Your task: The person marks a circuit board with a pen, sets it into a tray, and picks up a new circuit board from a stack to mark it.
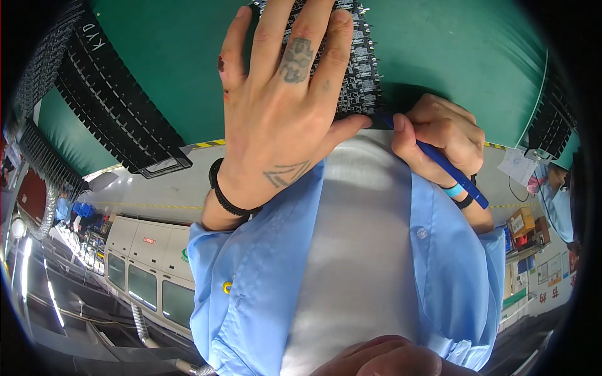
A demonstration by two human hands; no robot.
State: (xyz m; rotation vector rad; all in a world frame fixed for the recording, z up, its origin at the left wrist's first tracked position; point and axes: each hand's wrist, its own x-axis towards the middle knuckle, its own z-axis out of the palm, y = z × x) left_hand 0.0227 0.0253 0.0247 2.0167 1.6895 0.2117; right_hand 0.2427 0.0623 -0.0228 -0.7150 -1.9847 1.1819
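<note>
My left hand lies palm down with its fingers spread over a dark panel packed with rows of small black and metallic parts. Its thumb reaches toward the panel's near edge, and the hand covers much of the panel. At the panel's near right corner, my right hand is closed around a slim blue pen-like tool. The tool's narrow end points at that corner; whether it touches the parts I cannot tell. Underneath is a green work surface.
Long black toothed racks stand at the left, and another black rack stands at the right edge. Yellow-black tape lines the table's near edge. A person in a blue sleeve is at the far right. A white cabinet machine stands lower left.
</note>
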